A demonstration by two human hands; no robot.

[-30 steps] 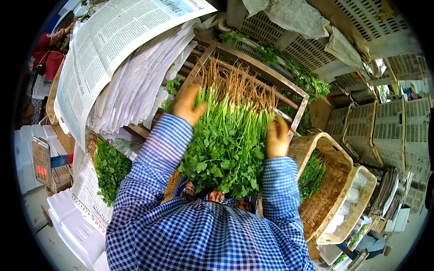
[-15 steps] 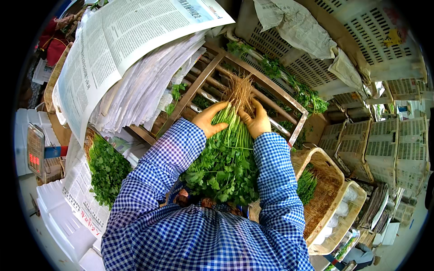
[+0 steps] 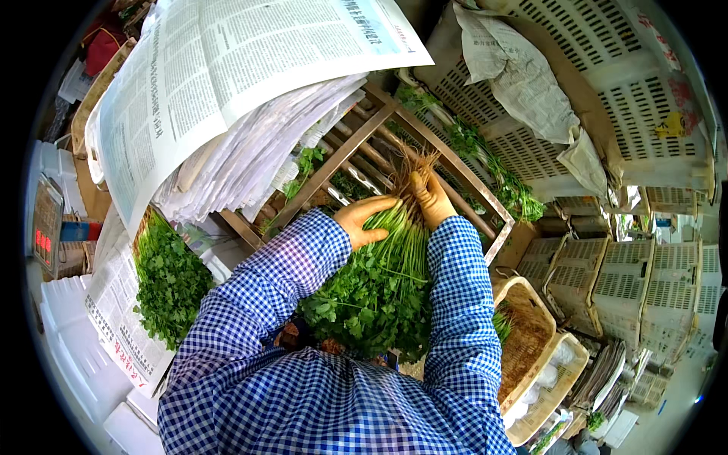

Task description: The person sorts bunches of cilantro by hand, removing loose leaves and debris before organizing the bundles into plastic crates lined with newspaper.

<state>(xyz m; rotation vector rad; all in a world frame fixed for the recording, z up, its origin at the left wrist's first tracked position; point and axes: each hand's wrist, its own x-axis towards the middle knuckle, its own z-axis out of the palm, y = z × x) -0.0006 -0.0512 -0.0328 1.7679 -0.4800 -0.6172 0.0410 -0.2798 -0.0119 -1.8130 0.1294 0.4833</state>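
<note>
Bunch: leafy green bunch [image 3: 371, 292] with long roots lies in front of the person's torso, between the 2 sleeved forearms. Root end [image 3: 413, 163] points away from the body, over the slatted brown frame [image 3: 335, 166]; leaves spread toward the body. Stems narrow to a neck between the 2 hands.

Left hand [image 3: 365, 222]: at the left side of the bunch, just below the neck. Thumb and fingers stand apart; green stems show in the gap. Fingertips touch the upper stems near the roots, thumb tip lies against the stems closer to the leaves.

Right hand [image 3: 434, 201]: at the right side of the neck, farther from the body than the left hand. Thumb reaches up along the base of the roots; tan strands stick out past its tip. Remaining fingers partly hidden; cannot tell whether they close on the bunch.

Surroundings: a paper stack [image 3: 250, 152] with a large printed sheet [image 3: 227, 68] on top, to the left of the frame. Bunch no. 2, a smaller green bunch [image 3: 171, 277], rests on newspaper [image 3: 125, 326] beside the left sleeve [image 3: 296, 250]. A scale display [image 3: 45, 227] with red digits stands at far left. Right of the right forearm: 2 baskets, a brown-stained basket [image 3: 528, 334] and a pale basket [image 3: 557, 390] holding white, rounded items.
</note>
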